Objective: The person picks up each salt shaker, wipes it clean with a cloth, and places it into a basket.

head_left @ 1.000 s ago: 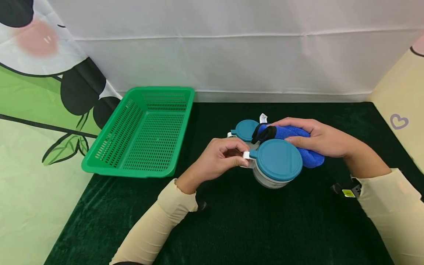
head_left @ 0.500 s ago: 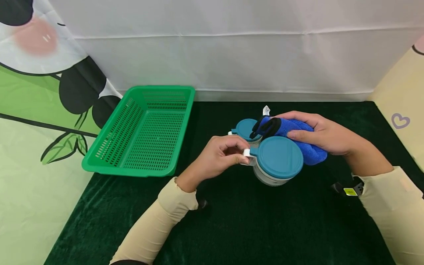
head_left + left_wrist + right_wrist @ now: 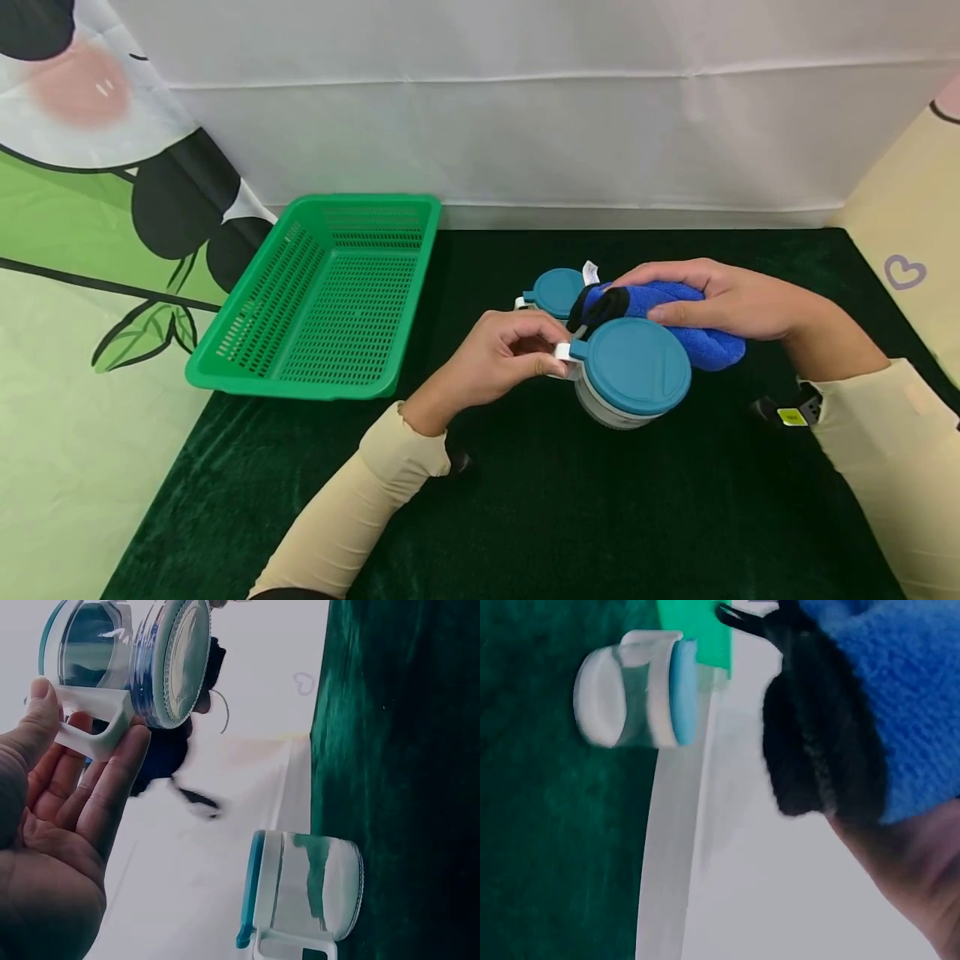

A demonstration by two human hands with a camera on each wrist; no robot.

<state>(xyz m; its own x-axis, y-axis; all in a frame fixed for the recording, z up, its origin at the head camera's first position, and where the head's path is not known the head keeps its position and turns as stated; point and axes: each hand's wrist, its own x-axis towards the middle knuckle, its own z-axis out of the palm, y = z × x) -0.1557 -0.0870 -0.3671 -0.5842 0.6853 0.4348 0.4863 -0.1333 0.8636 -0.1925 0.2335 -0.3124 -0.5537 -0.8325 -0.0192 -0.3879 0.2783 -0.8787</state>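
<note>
A: Identify the reference item and its support.
B: The round, clear, glass-like jar with the flat teal-blue lid (image 3: 637,367), designated the held jar. It is raised clear of the dark green, cloth-covered tabletop (image 3: 600,517). The left hand (image 3: 498,358) is at its left; the fingers pinch its squared white handle (image 3: 562,352).

A: State the right hand's condition.
B: The right hand (image 3: 738,304) is right of the held jar and slightly beyond it. Its fingers are curled round a bunched blue towelling cloth with black edging (image 3: 708,346), located at the held jar's far side. Contact with the jar cannot be confirmed.

A: List the farther items.
B: A similar teal-lidded clear jar (image 3: 558,293) stands upright on the tabletop, beyond the held jar and to its left. Well to the left of the held jar is a rectangular green plastic basket (image 3: 300,387) with slotted walls.

A: Which step is in hand?
B: Judged from the hands' placement, wiping the outside of the held jar.

A: Next move?
B: It probably calls for light cloth pressure round the jar wall. Caution: gripped by the handle alone, the jar could twist.
</note>
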